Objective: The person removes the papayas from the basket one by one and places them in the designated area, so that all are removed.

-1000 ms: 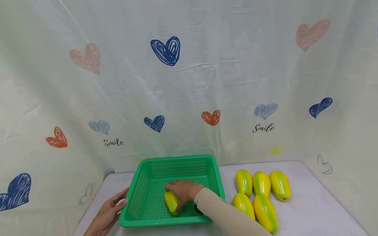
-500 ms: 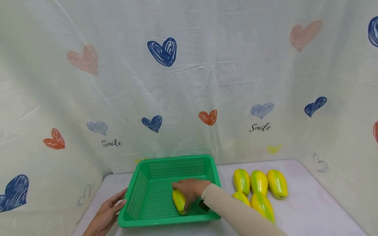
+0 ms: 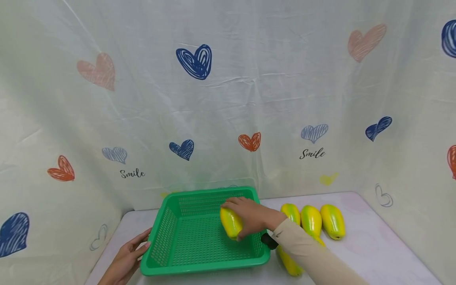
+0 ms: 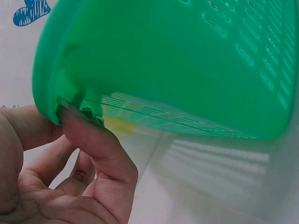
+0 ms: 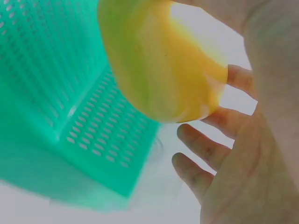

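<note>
A green plastic basket (image 3: 199, 269) with slotted walls stands on the table. My left hand (image 3: 124, 259) holds its left rim; in the left wrist view the thumb and fingers (image 4: 105, 154) pinch the rim. Above the right part of the basket floor, my right hand (image 3: 253, 215) grips a yellow-green papaya (image 3: 229, 222) from above. In the right wrist view this papaya (image 5: 163, 60) is off the basket floor, close to a slotted wall. Some fingers of that hand are spread beside it; part of the grip is cut off by the frame edge.
Right of the basket several more papayas (image 3: 333, 221) lie on the pale tabletop (image 3: 374, 245), some partly hidden by the right sleeve (image 3: 306, 245). A white curtain (image 3: 221, 99) printed with hearts encloses the back and sides.
My right hand has moved the papaya rightward across the basket and raised it from the basket floor. My left hand stays on the rim, and the head view has shifted slightly.
</note>
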